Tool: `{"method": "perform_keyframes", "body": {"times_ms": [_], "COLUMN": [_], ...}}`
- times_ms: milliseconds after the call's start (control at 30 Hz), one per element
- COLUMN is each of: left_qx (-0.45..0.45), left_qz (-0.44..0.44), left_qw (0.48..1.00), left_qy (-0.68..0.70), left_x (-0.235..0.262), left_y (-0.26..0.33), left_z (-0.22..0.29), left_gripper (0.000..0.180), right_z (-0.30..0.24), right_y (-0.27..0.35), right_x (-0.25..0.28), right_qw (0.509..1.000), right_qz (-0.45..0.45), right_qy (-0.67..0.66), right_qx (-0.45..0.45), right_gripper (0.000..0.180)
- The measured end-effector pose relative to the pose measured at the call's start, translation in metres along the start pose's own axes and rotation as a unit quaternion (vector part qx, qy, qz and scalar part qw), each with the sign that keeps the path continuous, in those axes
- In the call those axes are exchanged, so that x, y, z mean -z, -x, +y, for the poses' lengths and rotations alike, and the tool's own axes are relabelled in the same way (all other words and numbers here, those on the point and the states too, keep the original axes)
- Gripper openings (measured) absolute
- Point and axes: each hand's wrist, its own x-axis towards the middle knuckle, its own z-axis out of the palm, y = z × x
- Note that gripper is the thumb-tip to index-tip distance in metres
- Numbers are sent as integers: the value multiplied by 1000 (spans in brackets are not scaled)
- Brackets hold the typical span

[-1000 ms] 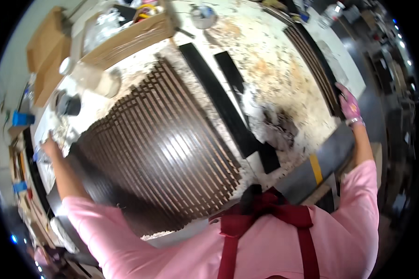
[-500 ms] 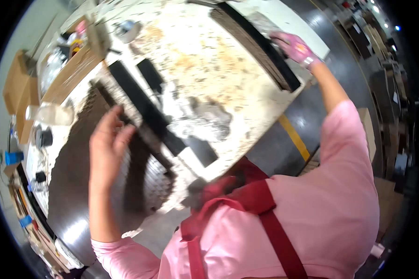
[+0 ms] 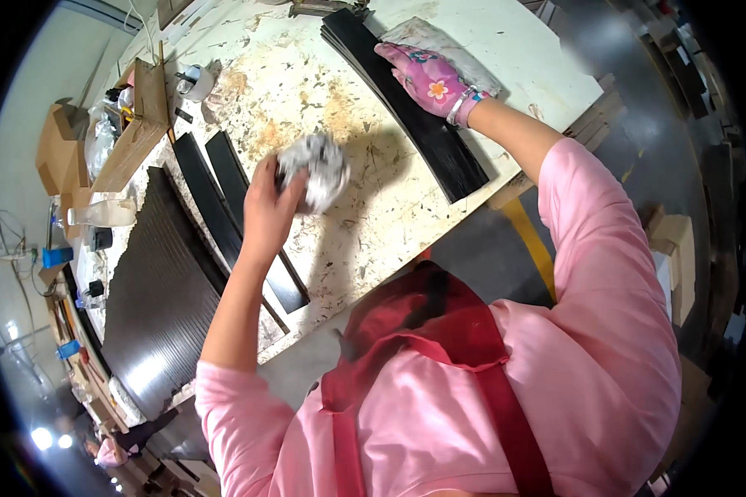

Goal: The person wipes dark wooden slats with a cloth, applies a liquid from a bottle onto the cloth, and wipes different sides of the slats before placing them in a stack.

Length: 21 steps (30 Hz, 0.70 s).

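My bare left hand (image 3: 270,205) is closed on a crumpled grey-white rag (image 3: 317,170) above the stained table. Beneath that wrist lie two black strips (image 3: 197,178), side by side. My right hand (image 3: 429,81), in a pink flowered glove, rests with its fingers stretched out on a stack of long black strips (image 3: 427,141); its thumb is hard to make out. The strips are slightly fanned at their far end. Just beyond the glove lies a flat pale packet (image 3: 464,62). Left of the two strips sits a dark ribbed sheet (image 3: 162,290) with ragged edges.
An open cardboard box (image 3: 133,124) with odds and ends stands at the far left of the table (image 3: 373,240). Near it are a translucent bottle (image 3: 104,213) and a whitish cup (image 3: 195,81). A metal piece (image 3: 323,8) lies at the back. The table's front edge runs before me.
My left hand has moved right from beside the ribbed sheet and lifted the rag off the strips. The right-hand stack has shifted left and now lies flatter, with my gloved hand on top.
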Motion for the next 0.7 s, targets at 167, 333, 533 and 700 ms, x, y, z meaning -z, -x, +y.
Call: {"method": "perform_keyframes", "body": {"times_ms": [167, 333, 533, 700], "left_qx": [168, 183, 201, 93], "left_qz": [3, 14, -12, 25], "left_qw": [931, 928, 939, 994], "left_qy": [323, 325, 279, 59], "left_x": [-65, -148, -149, -153], "left_y": [-67, -81, -79, -72], "left_z": [25, 34, 56, 13], "left_gripper": [49, 44, 40, 41], "right_z": [-14, -5, -3, -18], "right_y": [-8, -8, -3, -9], "right_x": [3, -7, -1, -1], "right_qw": [1000, 998, 1000, 997], "right_qz": [7, 11, -13, -53], "right_qy": [7, -57, -5, 58], "right_qx": [4, -1, -23, -29], "right_gripper": [47, 42, 47, 40]}}
